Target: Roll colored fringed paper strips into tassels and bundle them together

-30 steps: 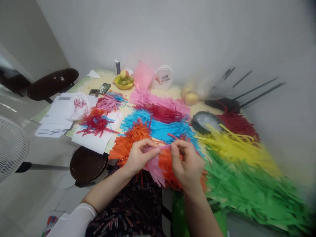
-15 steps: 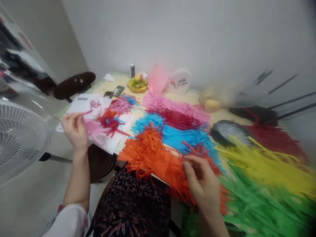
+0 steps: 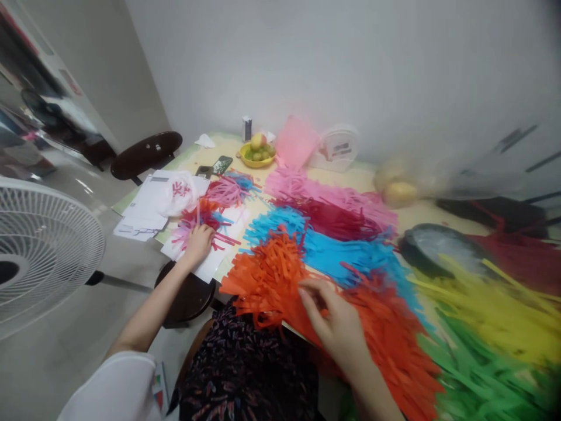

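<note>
My left hand [image 3: 198,244] reaches out to the left and rests on a small heap of pink, red and blue paper strips [image 3: 205,219] that lies on a white sheet [image 3: 213,264]. Its fingers curl down onto the strips; whether they grip any is hidden. My right hand [image 3: 335,321] lies on the orange fringed paper [image 3: 272,275] at the near table edge, fingers bent and pinching into the strips. Behind the orange lie blue fringed paper [image 3: 333,251], dark red and pink fringed paper [image 3: 324,193].
Yellow [image 3: 495,304] and green fringed paper [image 3: 482,374] fill the right side. A yellow fruit bowl [image 3: 258,155], a phone [image 3: 222,164], white papers with a plastic bag [image 3: 175,193] and a dark pan [image 3: 438,251] sit further back. A stool [image 3: 188,292] and a fan [image 3: 39,251] stand left.
My left hand carried the pink strips away from my right hand, out to the left, and has come down onto the mixed heap. My right hand dropped onto the orange paper.
</note>
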A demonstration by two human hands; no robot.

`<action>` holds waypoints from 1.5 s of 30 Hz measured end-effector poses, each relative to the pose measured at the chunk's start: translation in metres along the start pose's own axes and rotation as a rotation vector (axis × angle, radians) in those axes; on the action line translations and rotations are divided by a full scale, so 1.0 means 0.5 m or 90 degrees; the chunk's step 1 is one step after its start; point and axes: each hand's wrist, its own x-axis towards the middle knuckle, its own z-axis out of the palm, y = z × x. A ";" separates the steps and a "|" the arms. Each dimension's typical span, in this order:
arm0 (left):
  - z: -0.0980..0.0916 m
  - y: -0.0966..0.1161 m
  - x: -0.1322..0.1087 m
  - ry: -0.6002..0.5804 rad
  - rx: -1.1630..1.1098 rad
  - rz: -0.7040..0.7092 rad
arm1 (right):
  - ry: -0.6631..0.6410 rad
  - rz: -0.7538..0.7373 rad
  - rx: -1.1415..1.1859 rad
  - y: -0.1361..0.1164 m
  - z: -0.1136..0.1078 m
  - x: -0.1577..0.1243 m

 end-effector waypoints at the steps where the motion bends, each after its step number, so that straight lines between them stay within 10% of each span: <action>1: 0.001 -0.007 0.000 -0.005 -0.001 -0.004 | -0.014 -0.014 0.002 -0.002 0.006 0.009; 17: -0.029 0.001 0.066 0.002 -0.010 0.017 | -0.120 -0.021 0.005 -0.020 0.055 0.049; 23: -0.048 0.000 0.095 -0.003 0.017 -0.003 | -0.062 0.072 0.005 0.009 0.000 -0.016; 29: -0.149 0.099 0.084 0.109 0.055 0.059 | 0.054 0.192 -0.063 0.091 -0.140 -0.118; 33: -0.191 0.283 0.112 0.235 -0.044 0.300 | 0.181 0.348 -0.218 0.215 -0.336 -0.199; 38: -0.151 0.696 0.074 -0.021 -0.183 0.703 | 0.263 0.475 -0.382 0.374 -0.558 -0.243; 42: -0.032 1.008 0.005 -0.211 -0.114 0.822 | 0.160 0.488 -0.412 0.468 -0.597 -0.211; 45: 0.063 1.147 -0.018 -0.240 -0.072 0.814 | 0.057 0.478 -0.444 0.518 -0.587 -0.191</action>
